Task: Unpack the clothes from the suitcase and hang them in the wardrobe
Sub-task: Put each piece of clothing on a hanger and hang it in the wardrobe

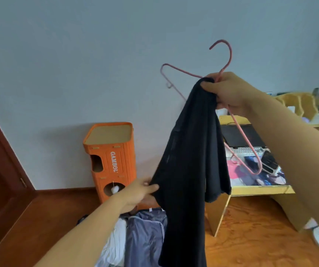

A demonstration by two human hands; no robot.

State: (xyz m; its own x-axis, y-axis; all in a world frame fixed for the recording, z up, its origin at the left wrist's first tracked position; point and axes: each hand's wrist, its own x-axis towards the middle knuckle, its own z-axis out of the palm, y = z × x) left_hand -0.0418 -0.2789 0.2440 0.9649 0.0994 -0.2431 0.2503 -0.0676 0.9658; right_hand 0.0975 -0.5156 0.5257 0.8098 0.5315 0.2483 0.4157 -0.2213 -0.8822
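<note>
Black garment held up on pink hanger, over the open suitcase.

My right hand (229,92) grips the hanger (229,58) neck and the garment (191,151) top at 1 o'clock. My left hand (138,193) pinches the cloth's lower edge at 7 o'clock. The suitcase (145,237) lies below, with an orange box (114,160) at 9 o'clock and the yellow worktop (260,189) at 3 o'clock.

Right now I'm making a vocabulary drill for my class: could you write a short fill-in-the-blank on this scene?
1. The right hand holds a ____ clothes hanger together with the top of the black garment.
2. The left hand grips the garment's lower ____ edge.
3. The orange cardboard cat house against the wall reads ____.

Missing words: pink; left; GAMBOL
</note>
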